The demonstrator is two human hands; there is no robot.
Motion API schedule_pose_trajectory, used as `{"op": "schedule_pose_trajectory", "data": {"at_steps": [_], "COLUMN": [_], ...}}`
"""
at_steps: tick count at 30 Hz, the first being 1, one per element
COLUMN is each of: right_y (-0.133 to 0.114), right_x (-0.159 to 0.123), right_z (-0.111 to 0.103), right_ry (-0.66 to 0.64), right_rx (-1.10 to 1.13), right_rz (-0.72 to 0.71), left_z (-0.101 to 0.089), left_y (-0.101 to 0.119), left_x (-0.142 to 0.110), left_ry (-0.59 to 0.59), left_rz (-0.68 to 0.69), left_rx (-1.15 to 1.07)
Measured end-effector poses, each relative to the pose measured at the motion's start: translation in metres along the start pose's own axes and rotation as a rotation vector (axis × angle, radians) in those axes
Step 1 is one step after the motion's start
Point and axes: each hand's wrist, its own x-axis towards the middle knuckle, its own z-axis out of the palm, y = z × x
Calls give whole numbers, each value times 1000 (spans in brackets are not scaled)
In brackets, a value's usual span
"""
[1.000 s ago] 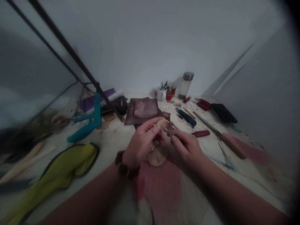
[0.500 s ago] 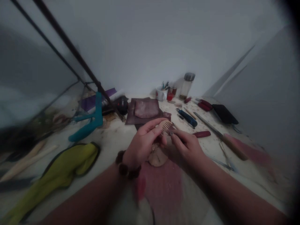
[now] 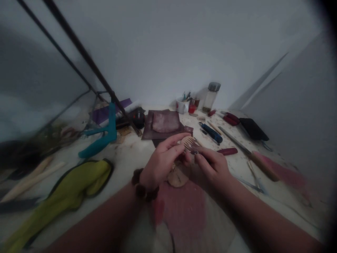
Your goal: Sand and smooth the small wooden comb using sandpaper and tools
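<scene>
A small pale wooden comb with wide teeth is held in the fingers of my left hand, which wears a dark beaded bracelet. My right hand pinches a small brown piece of sandpaper against the comb's teeth. Its far side is hidden by the fingers. Below both hands lies a round wooden disc at the edge of a reddish mat.
Brown sandpaper sheets lie behind my hands. To the right are a blue utility knife, a long file and a black tablet-like object. A teal clamp handle and a yellow-green glove lie left. A glass bottle stands behind.
The brown sandpaper and my right hand have shifted slightly down and right against the comb. My left hand keeps its hold. The whole view has moved a little.
</scene>
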Motion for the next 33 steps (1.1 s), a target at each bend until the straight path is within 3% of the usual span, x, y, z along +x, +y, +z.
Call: {"op": "schedule_pose_trajectory", "data": {"at_steps": [19,26,33], "right_y": [7,-4,-5], "right_x": [7,9,8], "right_z": [-4,-13,-12], "right_ry": [-100,72,57], "right_rx": [-82,-10,-7], "right_rz": [7,25,-21], "left_z": [-3,-3,2], "left_y": [7,9,4], "left_x": [0,0,-2], "left_ry": [-23,48,31], "left_rz": [-34,16,-23], "left_rx": [-62,81,97]}}
